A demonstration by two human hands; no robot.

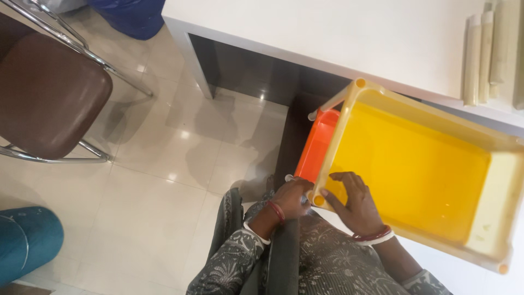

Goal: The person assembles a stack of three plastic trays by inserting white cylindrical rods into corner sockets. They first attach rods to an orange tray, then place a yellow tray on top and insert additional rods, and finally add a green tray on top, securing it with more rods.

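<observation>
From the head camera I look down at my lap and both my hands meet at the near left corner of a yellow tray (415, 169). My left hand (292, 198) is curled into a loose fist just beside that corner, where a small white peg shows by my knuckles; I cannot tell whether the fingers truly pinch it. My right hand (353, 203) is partly open, fingers (343, 179) bent and spread, tips resting on the tray's near rim and on its inner floor. The tray is tilted, its far edge close to the white tabletop (349, 38). Just left of it and partly under it sits an orange tray (318, 146), touching the yellow one along its side. On the far right of the tabletop lie some pale rolled tubes (486, 52). Well to the left stands a brown chair (46, 95) on the tiled floor (180, 158), and a teal roll (24, 240) lies near left.
</observation>
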